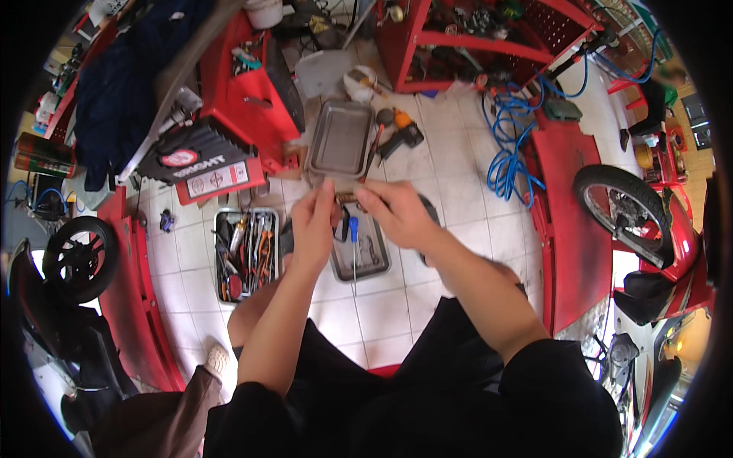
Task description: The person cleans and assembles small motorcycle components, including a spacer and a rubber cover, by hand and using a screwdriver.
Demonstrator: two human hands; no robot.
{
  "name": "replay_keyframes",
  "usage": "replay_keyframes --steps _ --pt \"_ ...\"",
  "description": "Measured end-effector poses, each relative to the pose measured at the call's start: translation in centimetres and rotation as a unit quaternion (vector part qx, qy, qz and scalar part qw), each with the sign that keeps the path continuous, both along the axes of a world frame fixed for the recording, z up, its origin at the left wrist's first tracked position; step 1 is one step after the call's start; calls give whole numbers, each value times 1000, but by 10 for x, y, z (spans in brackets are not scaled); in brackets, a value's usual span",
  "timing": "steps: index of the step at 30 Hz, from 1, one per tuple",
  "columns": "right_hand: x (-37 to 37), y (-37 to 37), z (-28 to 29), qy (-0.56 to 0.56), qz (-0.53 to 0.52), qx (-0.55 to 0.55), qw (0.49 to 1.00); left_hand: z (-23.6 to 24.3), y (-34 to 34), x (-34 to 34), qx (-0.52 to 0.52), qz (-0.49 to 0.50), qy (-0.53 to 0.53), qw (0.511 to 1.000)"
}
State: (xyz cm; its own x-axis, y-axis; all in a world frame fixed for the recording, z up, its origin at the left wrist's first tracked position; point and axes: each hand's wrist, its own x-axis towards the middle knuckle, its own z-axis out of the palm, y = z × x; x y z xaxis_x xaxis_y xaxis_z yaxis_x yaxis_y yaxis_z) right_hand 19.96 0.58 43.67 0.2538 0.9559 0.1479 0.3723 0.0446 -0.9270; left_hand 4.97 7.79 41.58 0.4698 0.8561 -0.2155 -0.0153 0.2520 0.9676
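Note:
My left hand (313,217) and my right hand (393,214) are raised at the centre, closed with thumbs on either end of a small brownish metal part (347,196). Its details are too small to make out. Below them a metal tray (366,272) lies on the tiles, holding small metal pieces. A blue-handled screwdriver (353,230) with a long shaft shows over this tray, its shaft reaching past the near rim. A dark thing beside the screwdriver is partly hidden by my left hand.
A toolbox tray of tools (244,259) sits left. Ahead lie an empty metal tray (336,137) and a drill (401,141). A blue hose (508,153), red lifts (573,252) and motorbike wheels (622,214) flank me. Someone's shoe (217,359) is at lower left.

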Motion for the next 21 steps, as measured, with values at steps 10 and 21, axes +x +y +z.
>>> replay_keyframes --steps 10,21 --pt "10 9 -18 349 68 -121 927 -5 12 3 -113 19 -78 990" --pt "-6 8 -15 468 -13 -188 864 7 15 3 -216 76 -107 968"
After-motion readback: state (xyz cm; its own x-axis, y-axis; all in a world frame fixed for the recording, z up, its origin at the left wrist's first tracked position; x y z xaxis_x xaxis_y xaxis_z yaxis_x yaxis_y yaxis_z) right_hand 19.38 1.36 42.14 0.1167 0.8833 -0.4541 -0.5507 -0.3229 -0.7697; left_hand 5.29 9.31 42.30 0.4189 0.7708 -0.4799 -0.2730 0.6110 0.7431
